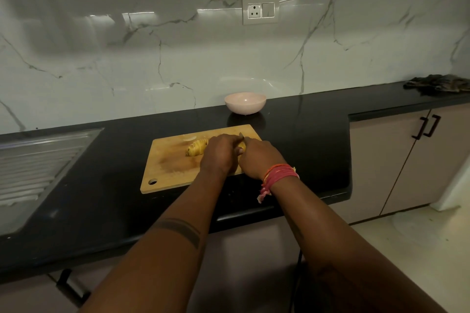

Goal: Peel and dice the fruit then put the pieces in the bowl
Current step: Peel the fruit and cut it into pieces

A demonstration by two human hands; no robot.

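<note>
Half done, I'd say: yellow fruit slices (196,147) lie on the cutting board (167,165), the left hand (219,154) steadies the rest, the right hand (256,157) grips the knife (241,135), and the pink bowl (245,102) holds nothing.

A: Colours? Fruit (196,148) yellow, cutting board (173,160) tan wood, bowl (245,102) pale pink.
B: Counter (305,134) glossy black. Wall (178,46) white marble, grey veins. Wrist threads (278,173) red-orange.
A: Cabinet doors (381,160) beige, black handles.
</note>
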